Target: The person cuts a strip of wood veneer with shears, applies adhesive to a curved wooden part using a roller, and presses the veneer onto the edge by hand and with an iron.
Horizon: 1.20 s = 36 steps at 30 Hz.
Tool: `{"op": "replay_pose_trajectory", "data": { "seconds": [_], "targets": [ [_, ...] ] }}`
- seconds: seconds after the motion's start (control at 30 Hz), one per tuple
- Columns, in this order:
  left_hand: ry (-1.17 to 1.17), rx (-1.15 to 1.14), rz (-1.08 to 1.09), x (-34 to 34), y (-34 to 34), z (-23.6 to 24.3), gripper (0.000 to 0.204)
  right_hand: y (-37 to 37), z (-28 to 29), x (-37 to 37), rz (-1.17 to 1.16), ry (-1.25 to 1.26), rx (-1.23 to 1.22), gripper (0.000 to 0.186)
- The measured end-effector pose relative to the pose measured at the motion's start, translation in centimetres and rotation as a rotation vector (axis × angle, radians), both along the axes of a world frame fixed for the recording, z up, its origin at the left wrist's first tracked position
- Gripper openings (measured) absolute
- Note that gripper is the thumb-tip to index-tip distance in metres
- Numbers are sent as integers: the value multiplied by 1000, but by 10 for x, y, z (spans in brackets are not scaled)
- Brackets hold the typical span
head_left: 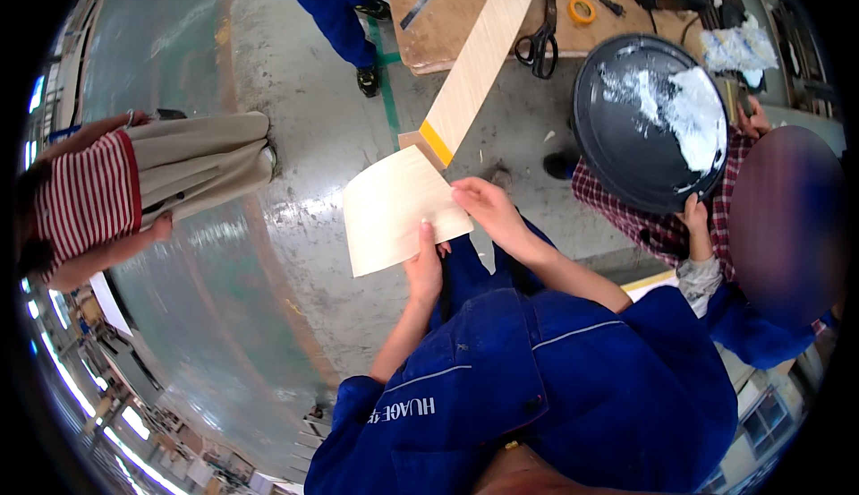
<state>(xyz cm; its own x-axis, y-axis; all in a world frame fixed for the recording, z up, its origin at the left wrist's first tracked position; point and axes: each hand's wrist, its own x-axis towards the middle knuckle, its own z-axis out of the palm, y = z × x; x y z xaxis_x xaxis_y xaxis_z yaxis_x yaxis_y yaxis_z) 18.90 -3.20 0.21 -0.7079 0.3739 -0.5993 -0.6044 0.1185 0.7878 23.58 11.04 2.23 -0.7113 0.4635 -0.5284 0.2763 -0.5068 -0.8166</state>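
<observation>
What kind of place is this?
Likely a woodworking shop: concrete floor, a plywood workbench with scissors and tape, and a veneer sheet held in both hands.

A thin, pale sheet of wood veneer (394, 209) sits near the middle of the view, roughly rectangular, with fine grain and slightly curled edges. It is held in the air, tilted, its long side running from seven o'clock to one o'clock. At its one o'clock corner it meets the end of a long pale veneer strip (483, 47) that rises toward twelve o'clock. A band of yellow tape (436, 143) crosses that strip just above the joint.
</observation>
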Motion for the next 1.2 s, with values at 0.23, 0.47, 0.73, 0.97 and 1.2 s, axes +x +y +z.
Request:
{"op": "replay_pose_trajectory", "data": {
  "seconds": [0.23, 0.47, 0.73, 0.97, 1.2],
  "targets": [
    [-135, 224, -500, -24, -24, -34, 32, 5, -18, -30, -32, -96, -39, 21],
    [968, 99, -964, -154, 18, 42, 28, 0, -27, -25, -141, -162, 144, 24],
    [736, 22, -962, -194, 99, 18, 21, 11, -2, -25, -45, -227, 119, 25],
    [522, -33, -855, -183, 90, 14, 15, 5, 2, -22, -120, -245, 86, 28],
    [460, -38, -839, -177, 87, 27, 18, -6, 5, -19, -215, -241, 114, 28]
  ]
}}
